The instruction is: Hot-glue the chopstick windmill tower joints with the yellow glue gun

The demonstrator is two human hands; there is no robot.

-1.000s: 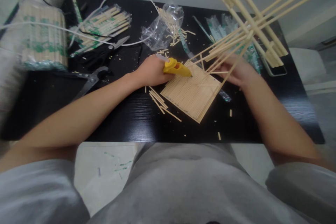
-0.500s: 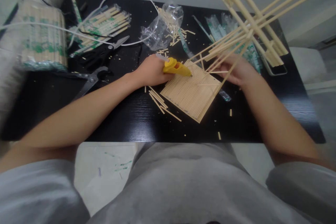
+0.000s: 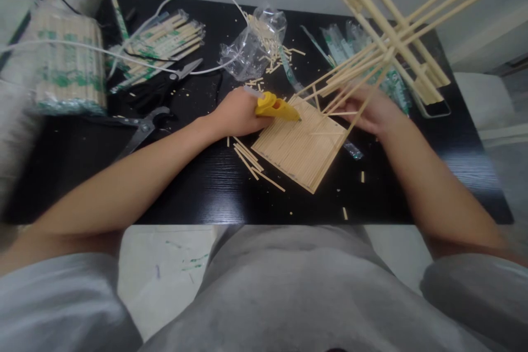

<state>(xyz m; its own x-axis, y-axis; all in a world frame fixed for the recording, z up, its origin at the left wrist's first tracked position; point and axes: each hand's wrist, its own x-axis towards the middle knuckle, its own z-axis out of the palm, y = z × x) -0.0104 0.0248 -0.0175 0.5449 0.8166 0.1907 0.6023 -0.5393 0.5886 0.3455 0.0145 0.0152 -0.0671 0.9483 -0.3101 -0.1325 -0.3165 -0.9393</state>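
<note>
Hands are being worked well apart: the left hand (image 3: 237, 115) is being closed round a yellow glue gun (image 3: 277, 108), and the right hand (image 3: 371, 110) is being curled about the foot of a stick frame (image 3: 388, 44).

The gun's nozzle is being pressed to the far edge of the flat stick panel (image 3: 301, 146), which is lying on the black desk (image 3: 198, 187) between the two hands. The frame is being held tilted up and away from the panel's far right corner. Both pieces are being judged light but brittle at their joints. The frame is probably best gripped low, where its sticks bunch, and the panel by its edges. Loose offcuts (image 3: 249, 157) are lying just left of the panel, with scissors (image 3: 140, 126) further left.
</note>
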